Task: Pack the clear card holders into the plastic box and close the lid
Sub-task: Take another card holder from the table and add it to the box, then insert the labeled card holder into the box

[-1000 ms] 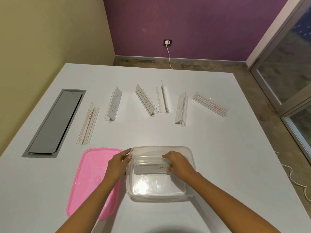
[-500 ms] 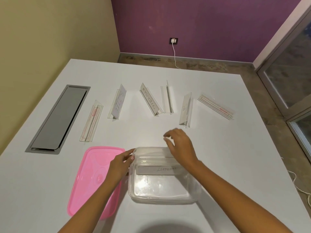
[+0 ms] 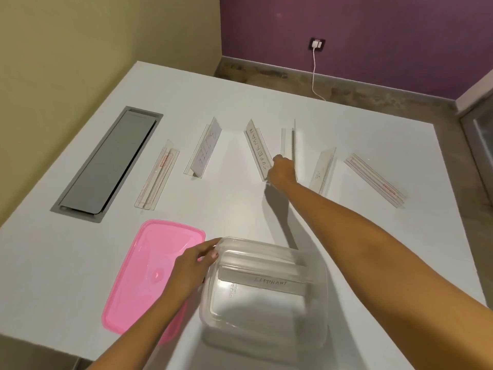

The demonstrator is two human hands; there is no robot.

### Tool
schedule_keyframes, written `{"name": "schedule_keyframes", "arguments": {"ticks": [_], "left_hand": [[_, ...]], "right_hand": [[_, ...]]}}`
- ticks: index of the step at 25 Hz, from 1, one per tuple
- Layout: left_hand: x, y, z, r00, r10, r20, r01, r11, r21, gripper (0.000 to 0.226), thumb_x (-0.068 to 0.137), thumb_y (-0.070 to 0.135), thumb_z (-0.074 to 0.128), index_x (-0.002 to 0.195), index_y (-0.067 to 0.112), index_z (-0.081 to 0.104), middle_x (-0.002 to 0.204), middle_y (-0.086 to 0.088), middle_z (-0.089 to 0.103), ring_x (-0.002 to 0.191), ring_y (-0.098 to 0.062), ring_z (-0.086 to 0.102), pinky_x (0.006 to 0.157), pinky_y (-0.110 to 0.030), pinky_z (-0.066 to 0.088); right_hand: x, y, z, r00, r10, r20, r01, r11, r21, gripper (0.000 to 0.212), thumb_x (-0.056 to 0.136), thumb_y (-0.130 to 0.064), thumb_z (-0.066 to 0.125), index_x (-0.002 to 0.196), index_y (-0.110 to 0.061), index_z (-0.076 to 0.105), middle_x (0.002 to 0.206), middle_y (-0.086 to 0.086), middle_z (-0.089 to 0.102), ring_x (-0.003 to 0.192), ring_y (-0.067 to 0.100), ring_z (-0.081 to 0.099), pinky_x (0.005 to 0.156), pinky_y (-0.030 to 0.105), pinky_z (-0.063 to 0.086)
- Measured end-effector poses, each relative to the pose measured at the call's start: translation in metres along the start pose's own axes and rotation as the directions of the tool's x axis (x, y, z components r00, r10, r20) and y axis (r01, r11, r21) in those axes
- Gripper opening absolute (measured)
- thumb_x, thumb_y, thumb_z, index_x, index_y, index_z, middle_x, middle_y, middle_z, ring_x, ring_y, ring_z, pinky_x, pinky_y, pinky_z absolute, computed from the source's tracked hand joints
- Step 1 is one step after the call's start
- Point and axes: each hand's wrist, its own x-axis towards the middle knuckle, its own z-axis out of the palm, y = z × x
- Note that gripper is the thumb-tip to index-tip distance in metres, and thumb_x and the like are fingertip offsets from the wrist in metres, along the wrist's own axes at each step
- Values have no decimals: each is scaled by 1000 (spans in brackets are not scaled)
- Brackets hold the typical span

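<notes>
The clear plastic box (image 3: 316, 327) stands open near the table's front edge, with one card holder marked ELEPHANT (image 3: 269, 282) lying inside. My left hand (image 3: 190, 268) grips the box's left rim. Flat on the table to the box's left is the pink lid (image 3: 138, 279). My right hand (image 3: 282, 172) is stretched forward, its fingers closed on the near end of the SUPERMAN card holder (image 3: 256, 144), which still rests on the table. Other clear holders lie in a row: two on the left (image 3: 157, 180) (image 3: 204, 150), one beside my hand (image 3: 288, 140), two on the right (image 3: 323, 168) (image 3: 373, 180).
A grey recessed cable hatch (image 3: 106, 164) is set into the white table (image 3: 346, 124) at the left. Beyond the table's far edge, a white cable (image 3: 314, 76) runs from a wall socket to the floor. A glass door frame shows at the right.
My right hand left the box, moved forward across the table and closed on the near end of the SUPERMAN holder. My left hand stayed on the box rim. The view shifted.
</notes>
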Motion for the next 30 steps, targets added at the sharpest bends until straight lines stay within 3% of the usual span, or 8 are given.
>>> {"name": "schedule_keyframes", "arguments": {"ticks": [8,10,13,17,21,24,27,30], "left_hand": [[3,-2,0,999,-34,8,34,998,-45,34,94,20,55,124,32,60,124,0,65,117,-24,58,98,-52,49],[2,-1,-1,1000,-18,12,18,999,-32,34,94,19,55,125,31,60,123,3,64,118,-21,56,98,-51,49],[2,3,-4,999,4,46,-3,1000,-21,32,95,19,53,125,27,60,121,-1,65,118,-21,56,97,-50,50],[7,18,-2,1000,24,-15,-24,999,36,30,97,26,48,125,23,58,126,-3,63,114,-19,56,100,-34,43],[11,59,6,989,145,-20,-145,989,-6,33,96,35,48,125,23,57,124,3,64,112,-16,59,97,-31,44],[12,86,15,977,200,77,-198,980,-33,39,93,45,48,124,24,56,118,5,65,113,-15,60,102,-39,46],[8,97,21,961,207,181,-203,978,-38,59,84,52,58,132,20,46,124,9,57,115,-8,54,101,-37,46],[0,91,22,952,232,201,-243,969,32,71,77,42,72,136,20,38,107,19,51,102,-1,47,80,-17,50]], "right_hand": [[13,3,2,977,211,-12,-202,949,242,25,85,10,53,106,2,64,117,19,64,95,35,68,73,36,59],[4,8,-5,960,280,20,-267,888,375,32,85,13,49,112,1,62,121,17,62,85,34,72,66,36,61],[-24,17,-18,938,339,71,-319,765,560,38,85,15,49,116,-3,61,125,11,60,61,21,71,46,18,54],[-80,28,-33,914,325,244,-367,405,837,38,83,13,58,120,3,57,122,12,61,85,27,73,92,34,56],[-145,26,-40,945,189,268,-306,221,926,35,81,12,63,115,6,60,102,16,72,87,25,73,91,32,56],[-188,17,-35,970,100,223,-241,244,939,23,81,9,64,100,-3,68,86,8,77,79,18,74,70,20,59],[-223,12,-30,983,70,170,-183,412,893,26,77,3,70,89,-20,71,80,-1,77,80,11,73,66,13,55],[-246,11,-28,988,36,153,-149,525,838,28,73,0,75,88,-24,71,83,1,76,83,11,72,73,15,56]]}}
